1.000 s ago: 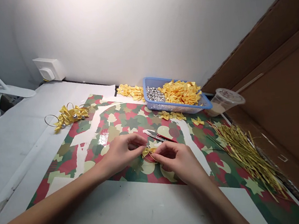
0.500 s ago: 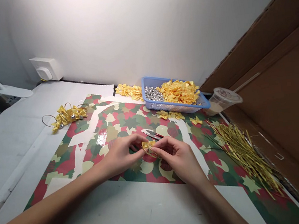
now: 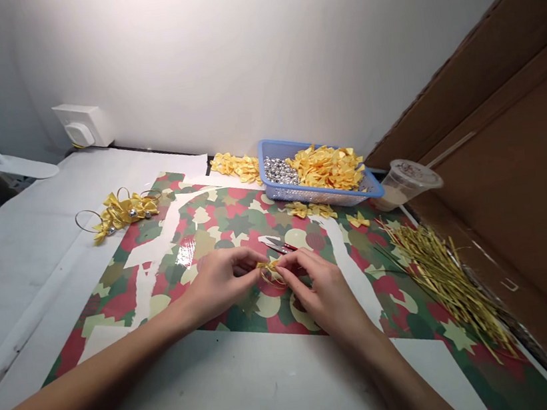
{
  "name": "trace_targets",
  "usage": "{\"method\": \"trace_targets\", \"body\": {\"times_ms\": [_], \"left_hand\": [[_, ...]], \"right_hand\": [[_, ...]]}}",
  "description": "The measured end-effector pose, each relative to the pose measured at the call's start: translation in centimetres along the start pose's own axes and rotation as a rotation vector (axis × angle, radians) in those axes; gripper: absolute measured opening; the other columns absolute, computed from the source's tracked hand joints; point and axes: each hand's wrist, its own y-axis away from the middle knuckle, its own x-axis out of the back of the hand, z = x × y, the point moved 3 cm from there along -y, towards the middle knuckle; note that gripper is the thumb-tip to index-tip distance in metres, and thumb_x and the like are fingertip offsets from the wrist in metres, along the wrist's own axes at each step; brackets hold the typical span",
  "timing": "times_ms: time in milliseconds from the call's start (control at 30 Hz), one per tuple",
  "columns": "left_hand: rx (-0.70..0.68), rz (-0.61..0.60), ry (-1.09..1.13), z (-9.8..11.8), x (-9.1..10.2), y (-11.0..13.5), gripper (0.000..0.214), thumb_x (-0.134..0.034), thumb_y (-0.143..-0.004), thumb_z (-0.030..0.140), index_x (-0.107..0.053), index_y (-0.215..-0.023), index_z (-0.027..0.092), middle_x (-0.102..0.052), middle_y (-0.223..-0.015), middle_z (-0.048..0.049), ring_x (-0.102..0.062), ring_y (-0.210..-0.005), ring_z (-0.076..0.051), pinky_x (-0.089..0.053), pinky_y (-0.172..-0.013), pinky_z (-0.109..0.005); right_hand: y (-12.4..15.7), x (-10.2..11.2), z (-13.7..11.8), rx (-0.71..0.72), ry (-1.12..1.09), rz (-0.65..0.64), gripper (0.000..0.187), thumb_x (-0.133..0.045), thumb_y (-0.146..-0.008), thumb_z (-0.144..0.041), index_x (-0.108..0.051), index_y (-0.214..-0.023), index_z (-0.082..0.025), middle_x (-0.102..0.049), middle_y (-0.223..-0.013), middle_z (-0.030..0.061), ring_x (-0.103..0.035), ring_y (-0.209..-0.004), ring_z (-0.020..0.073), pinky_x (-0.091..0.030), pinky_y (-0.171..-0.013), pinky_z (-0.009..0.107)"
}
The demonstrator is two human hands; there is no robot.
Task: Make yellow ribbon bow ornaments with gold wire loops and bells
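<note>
Between my two hands is a small yellow ribbon bow (image 3: 269, 271) with a loop of gold tie hanging below it. The thumb and fingers of my left hand (image 3: 220, 280) pinch the bow's left side. My right hand (image 3: 321, 287) pinches at its right side, where the gold tie shows; the fingertips hide part of it. Just behind the hands lies a pair of scissors (image 3: 281, 245) with red on the handles. On the left, several yellow bows with silver bells (image 3: 126, 213) and wire loops lie in a cluster.
A blue basket (image 3: 326, 198) at the back holds silver bells and yellow bows. More bows (image 3: 236, 167) lie beside it. Gold ties (image 3: 447, 276) are spread on the right, near a clear plastic cup (image 3: 409, 180) and a cardboard wall (image 3: 511, 133). A lamp base (image 3: 21, 167) stands at left.
The bow has tipped between my fingers, so less of its face shows. My right hand has shifted slightly left and closer to my left hand.
</note>
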Motion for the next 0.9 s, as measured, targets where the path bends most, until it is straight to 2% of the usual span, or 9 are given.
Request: {"method": "trace_targets", "body": {"times_ms": [167, 400, 600, 733, 833, 900], "left_hand": [[0.029, -0.019, 0.002, 0.2, 0.0, 0.1, 0.020, -0.059, -0.079, 0.029, -0.071, -0.087, 0.014, -0.074, -0.082, -0.0076, -0.070, -0.075, -0.019, -0.056, -0.068, -0.029], [0.056, -0.024, 0.052, 0.2, -0.1, 0.1, 0.019, -0.062, -0.076, 0.029, -0.070, -0.086, 0.015, -0.073, -0.079, -0.0064, -0.069, -0.074, -0.018, -0.056, -0.067, -0.028], [0.065, -0.111, 0.166, 0.4, -0.1, -0.2, 0.023, -0.057, -0.075, 0.021, -0.069, -0.094, 0.016, -0.070, -0.085, -0.0044, -0.066, -0.076, -0.015, -0.055, -0.069, -0.026], [0.124, -0.107, 0.207, 0.8, 0.1, -0.4, 0.021, -0.054, -0.079, 0.025, -0.071, -0.087, 0.016, -0.070, -0.084, -0.0037, -0.065, -0.076, -0.014, -0.055, -0.068, -0.024], [0.161, -0.103, 0.215, 0.9, 0.1, -0.5, 0.020, -0.056, -0.080, 0.027, -0.072, -0.086, 0.016, -0.072, -0.086, -0.0047, -0.066, -0.079, -0.015, -0.055, -0.069, -0.023], [0.179, -0.103, 0.208, 0.8, 0.1, -0.5, 0.020, -0.056, -0.081, 0.026, -0.072, -0.087, 0.016, -0.073, -0.089, -0.0055, -0.067, -0.081, -0.015, -0.055, -0.069, -0.023]], "right_hand": [[0.0, -0.2, -0.1, 0.094, 0.061, 0.012, 0.016, -0.041, -0.092, -0.017, -0.053, -0.082, -0.021, -0.059, -0.077, 0.0046, -0.058, -0.071, 0.0177, -0.047, -0.063, 0.028], [0.1, -0.1, -0.1, 0.151, 0.088, 0.029, 0.017, -0.040, -0.092, -0.015, -0.053, -0.083, -0.021, -0.058, -0.078, 0.0043, -0.058, -0.071, 0.0180, -0.047, -0.063, 0.028], [0.0, 0.0, -0.2, 0.181, 0.093, 0.031, 0.016, -0.041, -0.092, -0.014, -0.055, -0.086, -0.020, -0.059, -0.080, 0.0047, -0.059, -0.072, 0.0171, -0.047, -0.063, 0.027], [0.0, 0.3, -0.7, 0.138, 0.023, 0.049, 0.014, -0.047, -0.092, -0.018, -0.058, -0.085, -0.021, -0.062, -0.081, 0.0045, -0.061, -0.072, 0.0176, -0.048, -0.064, 0.028], [0.0, 0.9, -0.8, 0.011, -0.069, 0.097, 0.014, -0.051, -0.091, -0.026, -0.061, -0.081, -0.023, -0.063, -0.080, 0.0035, -0.061, -0.073, 0.0185, -0.048, -0.064, 0.029], [0.0, 1.3, -0.7, -0.089, -0.144, 0.178, 0.015, -0.055, -0.089, -0.031, -0.062, -0.079, -0.023, -0.063, -0.079, 0.0029, -0.060, -0.074, 0.0188, -0.047, -0.065, 0.029]]}}
